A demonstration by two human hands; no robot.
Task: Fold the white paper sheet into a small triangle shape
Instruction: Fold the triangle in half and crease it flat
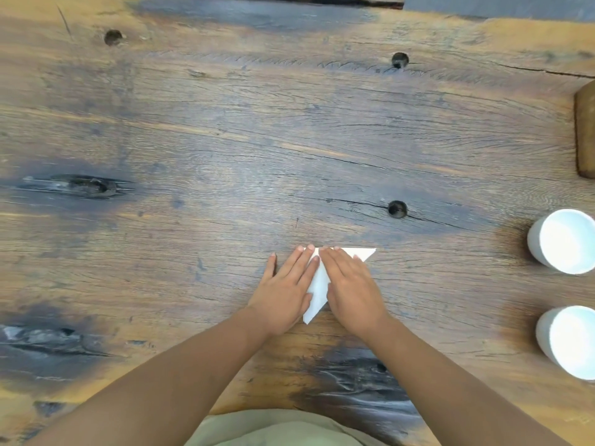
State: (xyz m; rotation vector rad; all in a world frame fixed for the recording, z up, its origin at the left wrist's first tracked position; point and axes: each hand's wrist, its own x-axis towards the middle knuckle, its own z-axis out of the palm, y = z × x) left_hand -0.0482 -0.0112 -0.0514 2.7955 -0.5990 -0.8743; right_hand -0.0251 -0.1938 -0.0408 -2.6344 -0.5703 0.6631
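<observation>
The white paper sheet (317, 286) lies folded into a small triangle on the wooden table (225, 156), one corner pointing right at the far side and one pointing toward me. My left hand (288, 288) lies flat, palm down, over the paper's left part, fingers spread and extended. My right hand (349, 284) presses flat on its right part, fingertips at the far edge. The two hands almost touch at the fingertips. Most of the paper is hidden beneath them; only a strip between them and the right corner show.
Two white cups (563, 241) (568, 341) stand at the right edge of the table. A brown wooden object (586, 133) sits farther back on the right. The tabletop has dark knots and holes (397, 209).
</observation>
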